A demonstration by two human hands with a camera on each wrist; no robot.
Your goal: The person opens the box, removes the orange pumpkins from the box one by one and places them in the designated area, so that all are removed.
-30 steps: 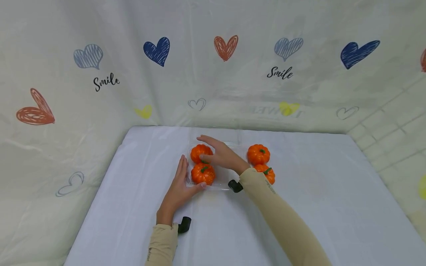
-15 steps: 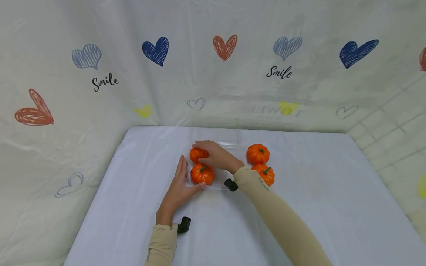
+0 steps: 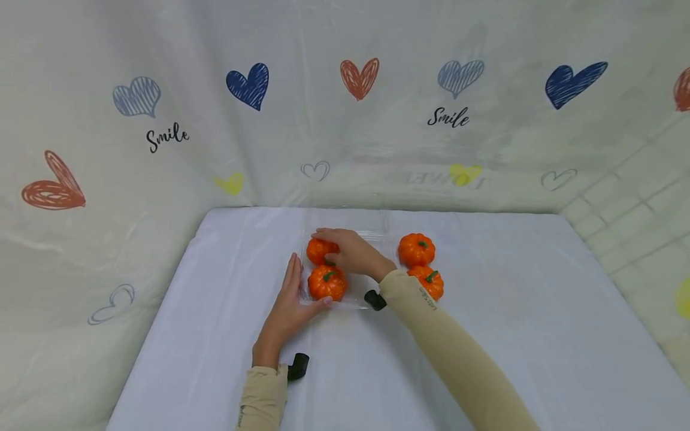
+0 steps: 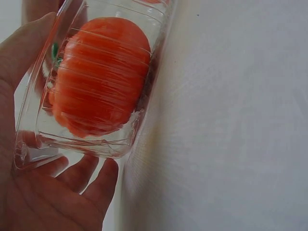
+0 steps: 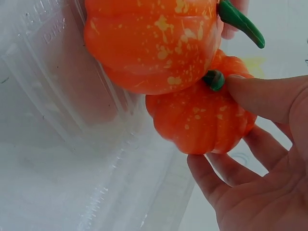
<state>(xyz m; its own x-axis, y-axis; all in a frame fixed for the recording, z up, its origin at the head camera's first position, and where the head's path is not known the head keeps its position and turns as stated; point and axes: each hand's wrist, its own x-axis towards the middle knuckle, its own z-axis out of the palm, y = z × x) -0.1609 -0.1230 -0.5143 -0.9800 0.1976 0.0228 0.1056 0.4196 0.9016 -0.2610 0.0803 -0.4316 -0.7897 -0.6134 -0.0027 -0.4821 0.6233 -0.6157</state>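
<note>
A clear plastic container [image 3: 360, 290] sits mid-table with two small orange pumpkins inside. My right hand [image 3: 336, 248] reaches over its far end and curls around the far pumpkin [image 3: 316, 249]; in the right wrist view the thumb [image 5: 262, 96] sits by its green stem and the fingers wrap under that pumpkin [image 5: 202, 120]. The near pumpkin [image 3: 327, 282] lies free in front of it, large in the right wrist view [image 5: 149, 43]. My left hand [image 3: 302, 287] lies with straight fingers along the container's left side, thumb at the front corner. The left wrist view shows the palm [image 4: 43, 192] against the clear wall [image 4: 91, 144].
Two more orange pumpkins [image 3: 416, 249] [image 3: 428, 281] stand on the white tablecloth [image 3: 512, 311] just right of the container, beside my right sleeve [image 3: 447, 347]. A curtain with hearts [image 3: 248, 84] closes off the back and sides of the table.
My right hand, flat above the far pumpkin a second ago, has come down and closed its fingers around it. The left hand and the other pumpkins have stayed put.
</note>
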